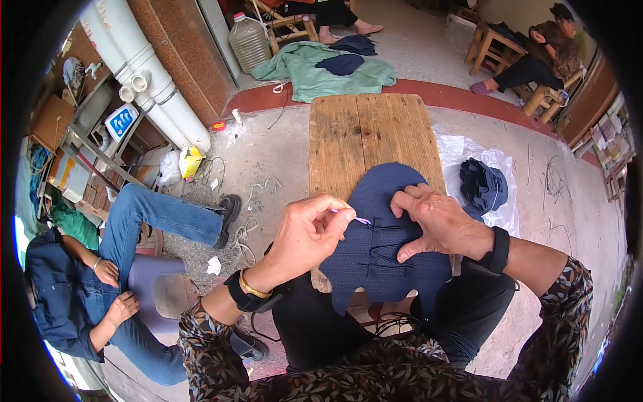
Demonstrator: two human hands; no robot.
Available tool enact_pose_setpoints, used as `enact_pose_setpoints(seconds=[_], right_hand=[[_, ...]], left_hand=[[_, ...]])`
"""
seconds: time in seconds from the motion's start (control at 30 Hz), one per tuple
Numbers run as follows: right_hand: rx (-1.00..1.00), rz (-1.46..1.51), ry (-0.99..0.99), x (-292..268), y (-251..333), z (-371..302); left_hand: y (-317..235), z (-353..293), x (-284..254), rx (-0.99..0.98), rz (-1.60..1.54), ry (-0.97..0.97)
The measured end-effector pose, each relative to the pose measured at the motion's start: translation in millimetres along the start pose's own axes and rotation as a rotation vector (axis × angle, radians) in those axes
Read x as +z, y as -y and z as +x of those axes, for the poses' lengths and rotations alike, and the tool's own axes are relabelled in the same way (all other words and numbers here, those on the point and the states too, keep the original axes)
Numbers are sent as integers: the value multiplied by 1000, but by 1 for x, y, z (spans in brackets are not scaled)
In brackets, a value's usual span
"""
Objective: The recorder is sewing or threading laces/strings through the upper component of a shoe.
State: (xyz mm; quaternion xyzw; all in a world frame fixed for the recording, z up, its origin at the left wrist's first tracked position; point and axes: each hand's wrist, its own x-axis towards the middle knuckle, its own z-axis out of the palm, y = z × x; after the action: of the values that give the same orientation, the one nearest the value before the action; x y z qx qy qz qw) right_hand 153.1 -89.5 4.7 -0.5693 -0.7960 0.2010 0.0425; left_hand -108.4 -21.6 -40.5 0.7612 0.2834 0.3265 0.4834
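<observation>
A dark navy panel (pixel 358 264) of textured material, rounded at the top with notches along its lower edge, lies across my lap and the near end of a wooden bench. Dark strips or laces (pixel 388 258) run over its middle. Between thumb and forefinger, my left hand (pixel 311 233) pinches a thin purple tool (pixel 362 220), its tip just above the panel near the strips. On the panel's right side, my right hand (pixel 442 224) holds it with curled fingers, thumb apart and pressed on the surface. Black cords (pixel 400 323) hang below the panel.
The wooden bench (pixel 362 127) stands ahead. Right of it, several navy pieces (pixel 483 186) lie on clear plastic (pixel 504 218). At left a person in jeans (pixel 157 208) sits on a purple stool (pixel 157 268). Another person (pixel 556 50) sits far right. Green cloth (pixel 301 67) covers the floor ahead.
</observation>
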Motion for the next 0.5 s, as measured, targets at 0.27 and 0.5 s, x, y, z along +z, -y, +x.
enact_pose_setpoints(seconds=[0.27,0.5], right_hand=[[-31,-5,-62,10,-4,2],[-118,-32,-184,20,-9,-6]], left_hand=[[-17,24,38,-314,-491,-17],[-4,5,14,-223,-115,-87]])
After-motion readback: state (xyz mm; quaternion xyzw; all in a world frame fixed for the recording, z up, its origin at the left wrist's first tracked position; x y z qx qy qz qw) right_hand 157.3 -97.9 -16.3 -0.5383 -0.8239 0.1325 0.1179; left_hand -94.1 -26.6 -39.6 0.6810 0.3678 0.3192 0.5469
